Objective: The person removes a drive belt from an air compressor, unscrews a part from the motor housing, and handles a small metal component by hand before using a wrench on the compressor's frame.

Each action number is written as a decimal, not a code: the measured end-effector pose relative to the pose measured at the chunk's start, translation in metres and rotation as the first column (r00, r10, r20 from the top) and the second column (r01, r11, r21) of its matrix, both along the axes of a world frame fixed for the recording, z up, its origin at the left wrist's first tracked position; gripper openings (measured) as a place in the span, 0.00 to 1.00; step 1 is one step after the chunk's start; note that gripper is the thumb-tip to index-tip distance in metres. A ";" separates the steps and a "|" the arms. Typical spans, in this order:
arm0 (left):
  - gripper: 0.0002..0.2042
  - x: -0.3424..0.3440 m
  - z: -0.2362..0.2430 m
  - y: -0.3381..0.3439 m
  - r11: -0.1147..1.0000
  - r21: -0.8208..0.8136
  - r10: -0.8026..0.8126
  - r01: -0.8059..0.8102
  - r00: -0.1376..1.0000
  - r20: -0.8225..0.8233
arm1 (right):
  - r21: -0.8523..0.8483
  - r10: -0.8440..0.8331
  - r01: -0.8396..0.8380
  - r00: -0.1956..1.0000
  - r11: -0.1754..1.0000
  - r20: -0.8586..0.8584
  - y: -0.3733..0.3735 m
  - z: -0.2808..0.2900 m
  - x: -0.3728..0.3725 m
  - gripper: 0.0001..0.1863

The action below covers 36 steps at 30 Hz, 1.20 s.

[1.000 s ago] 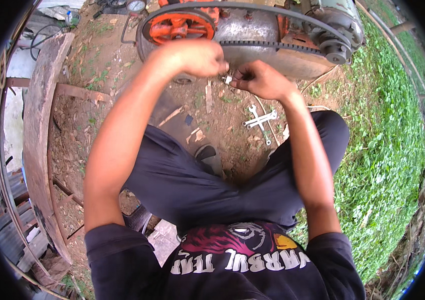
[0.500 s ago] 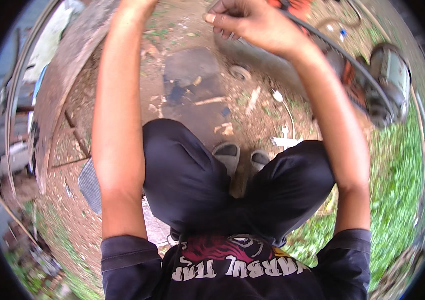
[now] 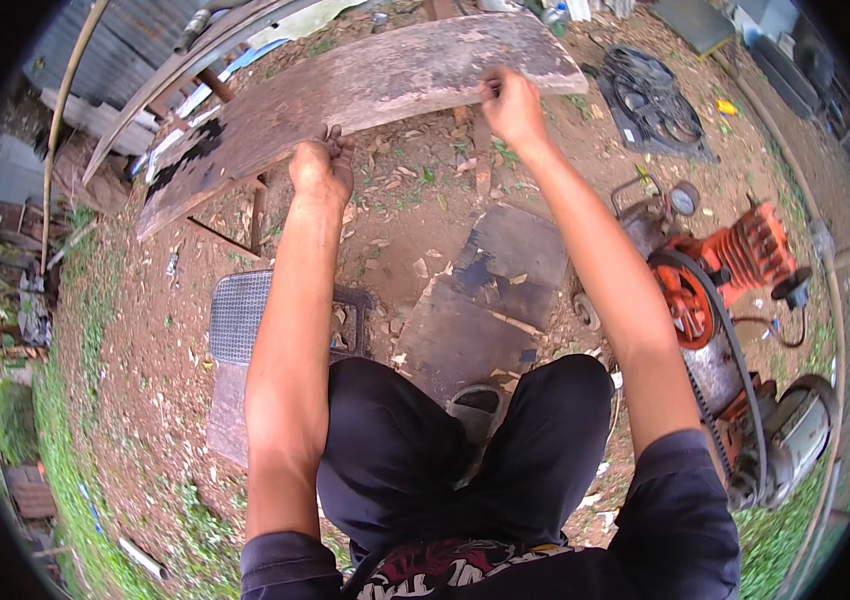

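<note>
Timber, grey and weathered, spans the upper part of the view as a long plank (image 3: 395, 75) beyond the person's black-trousered knees (image 3: 375, 400), and the step in hand, as I judge it, is a reach with both arms to its near edge. The left hand (image 3: 323, 170) is at that edge, toward the plank's darker, stained end, with its fingers bent and slightly parted. The right hand (image 3: 513, 108) lies over the edge nearer the other end, fingers curled in toward the palm. Both show mostly their backs, so I cannot fairly tell whether either is grasping something small, clenched on nothing or merely resting against the wood. The next move, I judge, calls for light, precise fingertips rather than strength, and some care along the rough edge.

Off to the right, well apart from both hands, stands a machine with an orange pump (image 3: 750, 255), a spoked flywheel (image 3: 683, 310), a black belt (image 3: 751, 395) and a grey motor (image 3: 803, 440); the right sleeve (image 3: 670, 480) covers part of its near side. A dark flat sheet (image 3: 455, 345) lies on the earth between plank and knees, and a sandal (image 3: 475, 410) shows only in part. A mesh-topped seat (image 3: 240, 315) is partly hidden behind the left forearm (image 3: 290, 330). The plank's underside is out of sight, and the lens's black rim cuts off the clutter at the sides
</note>
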<state>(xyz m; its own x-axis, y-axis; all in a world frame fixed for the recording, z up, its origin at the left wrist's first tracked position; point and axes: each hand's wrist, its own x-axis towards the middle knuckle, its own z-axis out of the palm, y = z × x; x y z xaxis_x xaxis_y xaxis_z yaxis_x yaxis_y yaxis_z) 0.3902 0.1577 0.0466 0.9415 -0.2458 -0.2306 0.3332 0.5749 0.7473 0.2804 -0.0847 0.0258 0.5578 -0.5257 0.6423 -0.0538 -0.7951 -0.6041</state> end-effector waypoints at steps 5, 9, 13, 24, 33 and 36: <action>0.17 -0.017 0.028 -0.010 0.993 -0.059 0.106 -0.101 0.991 0.081 | -0.182 -0.125 0.086 0.968 0.980 -0.216 -0.044 -0.014 0.049 0.13; 0.21 -0.035 0.029 -0.037 0.998 -0.013 0.059 -0.058 0.986 0.155 | -0.235 -0.165 0.102 0.949 0.967 -0.268 -0.042 -0.011 0.061 0.13; 0.24 -0.063 -0.001 -0.082 0.983 -0.158 0.057 -0.093 0.974 -0.219 | -0.034 -0.079 0.078 0.995 0.996 -0.052 -0.035 0.015 0.025 0.11; 0.19 -0.228 0.199 -0.037 0.903 -0.260 -0.401 0.342 0.887 -0.228 | 0.723 0.093 -0.076 0.996 0.686 0.017 0.099 0.301 -0.223 0.09; 0.21 -0.303 0.524 -0.003 0.770 -0.290 -0.636 0.568 0.720 -0.278 | 0.474 0.050 -0.053 0.999 0.879 0.018 0.167 0.583 -0.300 0.09; 0.20 -0.321 0.584 0.009 0.656 -0.366 -0.732 0.660 0.676 -0.092 | 0.343 0.030 -0.035 0.999 0.939 0.020 0.185 0.649 -0.319 0.09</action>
